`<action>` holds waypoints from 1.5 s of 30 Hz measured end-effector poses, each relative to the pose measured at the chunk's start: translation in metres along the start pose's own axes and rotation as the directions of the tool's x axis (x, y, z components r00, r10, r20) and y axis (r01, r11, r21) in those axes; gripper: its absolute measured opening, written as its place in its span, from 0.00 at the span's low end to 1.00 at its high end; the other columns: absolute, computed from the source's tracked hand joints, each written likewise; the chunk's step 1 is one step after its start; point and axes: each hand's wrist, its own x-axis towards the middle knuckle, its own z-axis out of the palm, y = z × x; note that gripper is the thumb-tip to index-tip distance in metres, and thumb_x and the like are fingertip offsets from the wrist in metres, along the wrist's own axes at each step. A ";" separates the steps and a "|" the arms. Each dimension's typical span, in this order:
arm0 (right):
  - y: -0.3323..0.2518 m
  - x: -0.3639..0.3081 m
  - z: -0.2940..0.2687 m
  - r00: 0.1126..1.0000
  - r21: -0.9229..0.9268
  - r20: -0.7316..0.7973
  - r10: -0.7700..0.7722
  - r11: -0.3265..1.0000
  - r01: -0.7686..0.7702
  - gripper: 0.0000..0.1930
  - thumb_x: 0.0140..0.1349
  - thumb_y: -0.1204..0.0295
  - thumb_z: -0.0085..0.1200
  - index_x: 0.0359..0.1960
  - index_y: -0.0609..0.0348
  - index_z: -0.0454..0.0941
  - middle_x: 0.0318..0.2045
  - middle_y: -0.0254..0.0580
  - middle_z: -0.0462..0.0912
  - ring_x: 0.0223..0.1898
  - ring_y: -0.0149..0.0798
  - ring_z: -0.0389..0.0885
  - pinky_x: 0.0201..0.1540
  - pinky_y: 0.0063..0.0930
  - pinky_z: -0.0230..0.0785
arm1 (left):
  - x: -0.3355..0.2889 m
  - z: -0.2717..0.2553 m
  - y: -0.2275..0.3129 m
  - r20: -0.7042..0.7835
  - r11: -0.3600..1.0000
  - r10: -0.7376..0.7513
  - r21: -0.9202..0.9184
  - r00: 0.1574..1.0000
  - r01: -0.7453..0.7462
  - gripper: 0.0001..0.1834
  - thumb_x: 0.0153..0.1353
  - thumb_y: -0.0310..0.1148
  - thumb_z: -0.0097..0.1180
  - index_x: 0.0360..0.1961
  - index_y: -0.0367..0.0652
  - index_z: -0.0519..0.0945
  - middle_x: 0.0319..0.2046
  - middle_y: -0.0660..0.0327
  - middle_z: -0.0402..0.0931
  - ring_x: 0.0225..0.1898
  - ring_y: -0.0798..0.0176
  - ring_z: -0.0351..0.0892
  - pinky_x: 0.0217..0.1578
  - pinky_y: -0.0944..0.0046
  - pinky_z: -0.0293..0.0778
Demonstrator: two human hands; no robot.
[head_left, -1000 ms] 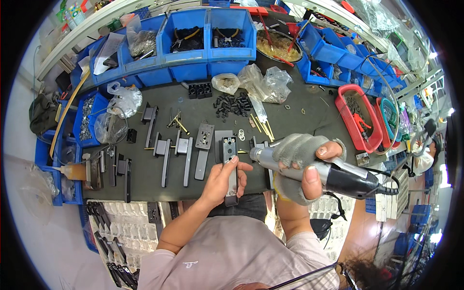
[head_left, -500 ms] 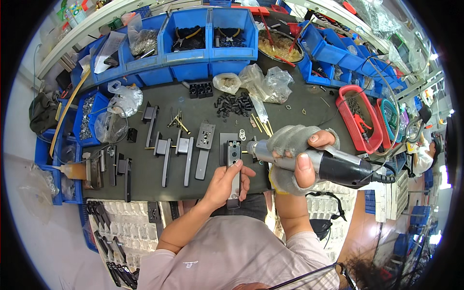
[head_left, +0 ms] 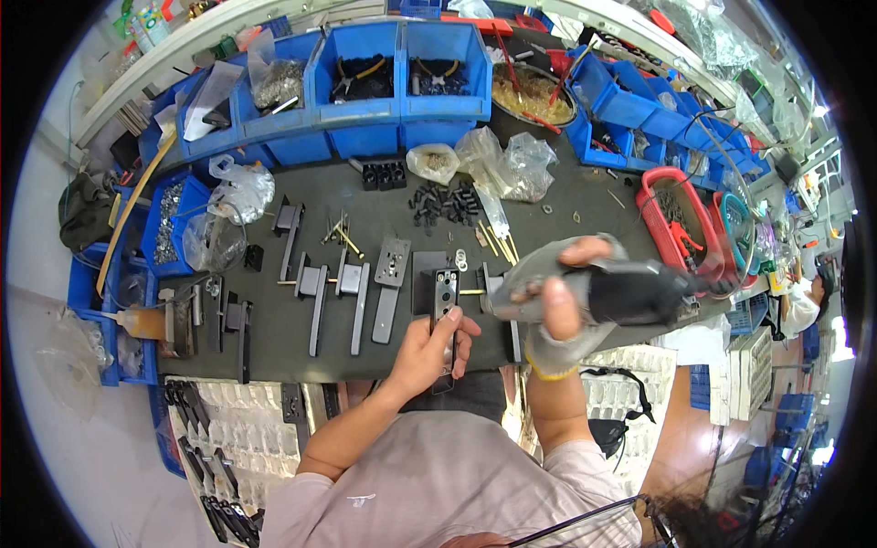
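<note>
My left hand [head_left: 427,354] grips a long, narrow dark metal plate with round holes [head_left: 446,294], upright in view over the table's near edge. The thumb lies across its face and the fingers curl round its right side. My right hand [head_left: 559,306], in a grey fingerless glove, is closed round a power screwdriver [head_left: 632,294] with a grey and black body. It is smeared by motion; its tip lies to the right of the plate, partly hidden by the glove. Left of my left hand stand several dark handle-shaped parts [head_left: 315,306] and a bar with a holed plate [head_left: 391,274].
Small black pieces [head_left: 443,203] and plastic bags [head_left: 507,164] lie farther back. Blue bins [head_left: 356,114] line the back edge. A red basket [head_left: 653,215] stands at right, a blue bin of small metal parts [head_left: 151,239] at left. White moulded trays [head_left: 242,411] sit below the table edge.
The screwdriver's tip has shifted right, away from the plate, and its rear end has swung up and left. A handle-shaped part beneath my right hand now shows more. My left hand keeps its grip.
</note>
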 end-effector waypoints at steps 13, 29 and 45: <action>0.010 0.001 0.008 0.962 -0.551 0.126 0.242 0.823 -0.135 0.17 0.51 0.80 0.67 0.42 0.63 0.75 0.30 0.38 0.83 0.30 0.26 0.81 0.35 0.22 0.74 | 0.002 0.021 0.019 -0.077 0.814 0.462 0.432 0.884 -0.388 0.20 0.73 0.33 0.47 0.23 0.34 0.74 0.14 0.63 0.71 0.15 0.70 0.72 0.17 0.66 0.66; 0.006 0.002 0.002 0.975 -0.576 0.151 0.164 0.816 -0.048 0.17 0.49 0.78 0.68 0.41 0.61 0.76 0.30 0.34 0.82 0.32 0.25 0.79 0.37 0.22 0.74 | 0.003 0.021 0.025 -0.087 0.795 0.493 0.449 0.866 -0.408 0.16 0.72 0.31 0.49 0.29 0.32 0.79 0.16 0.62 0.73 0.16 0.70 0.74 0.18 0.67 0.67; -0.006 0.001 -0.015 0.952 -0.723 0.252 0.175 0.688 0.065 0.19 0.46 0.75 0.71 0.39 0.61 0.77 0.27 0.32 0.79 0.29 0.23 0.74 0.32 0.20 0.69 | 0.004 0.013 0.079 0.044 0.978 0.206 0.031 0.978 -0.207 0.09 0.64 0.31 0.62 0.34 0.34 0.81 0.20 0.61 0.76 0.17 0.68 0.75 0.17 0.68 0.68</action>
